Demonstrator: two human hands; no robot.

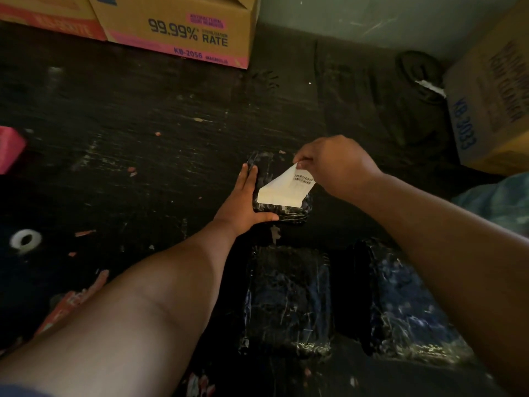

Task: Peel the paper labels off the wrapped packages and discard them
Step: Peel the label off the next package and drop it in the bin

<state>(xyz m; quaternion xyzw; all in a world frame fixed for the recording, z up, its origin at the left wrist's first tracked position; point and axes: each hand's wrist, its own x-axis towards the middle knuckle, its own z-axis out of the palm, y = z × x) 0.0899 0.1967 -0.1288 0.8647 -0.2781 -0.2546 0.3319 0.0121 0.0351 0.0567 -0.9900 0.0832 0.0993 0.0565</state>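
Note:
A small package wrapped in shiny black plastic [289,211] lies on the dark floor. My left hand [248,199] rests on its left side with straight fingers and the thumb along its near edge, holding it down. A white paper label [282,189] with a barcode is half lifted from the package's top. My right hand [335,164] pinches the label's far corner and holds it up and to the right; the label's near edge still sticks to the wrap. Two larger black wrapped packages, one [287,299] beside the other [406,308], lie closer to me.
Cardboard boxes [183,27] stand at the back left, and another box [492,98] stands at the right. A roll of clear tape [25,240] lies on the floor at left. A pink object [10,147] sits at the left edge. Paper scraps litter the floor.

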